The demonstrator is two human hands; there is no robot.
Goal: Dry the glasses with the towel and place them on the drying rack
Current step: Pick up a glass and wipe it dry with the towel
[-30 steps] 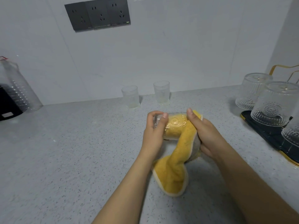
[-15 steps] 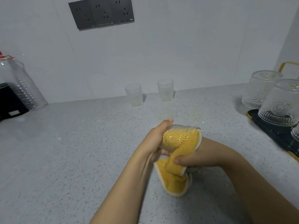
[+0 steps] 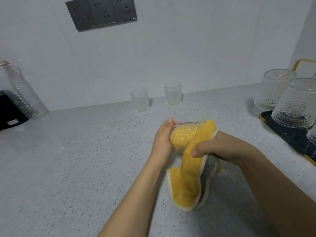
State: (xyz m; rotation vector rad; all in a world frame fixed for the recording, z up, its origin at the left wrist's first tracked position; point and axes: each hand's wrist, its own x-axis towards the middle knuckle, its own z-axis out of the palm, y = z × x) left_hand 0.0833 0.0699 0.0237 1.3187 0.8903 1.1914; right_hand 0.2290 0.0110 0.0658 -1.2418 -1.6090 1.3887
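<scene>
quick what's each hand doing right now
left hand: closed around the glass
right hand: closed on the yellow towel stuffed into it

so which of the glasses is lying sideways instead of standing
The glass in the hands, held on its side with the yellow towel stuffed inside. The two small glasses by the wall stand upright, and the patterned ones on the rack sit upside down.

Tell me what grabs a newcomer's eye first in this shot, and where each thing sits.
The bright yellow towel at centre stands out first: it is stuffed into a patterned glass held sideways, the left hand cupping its base and the right hand gripping the cloth. At the right edge, upturned patterned glasses stand on the dark drying rack. Two plain glasses wait upright by the back wall.
</scene>
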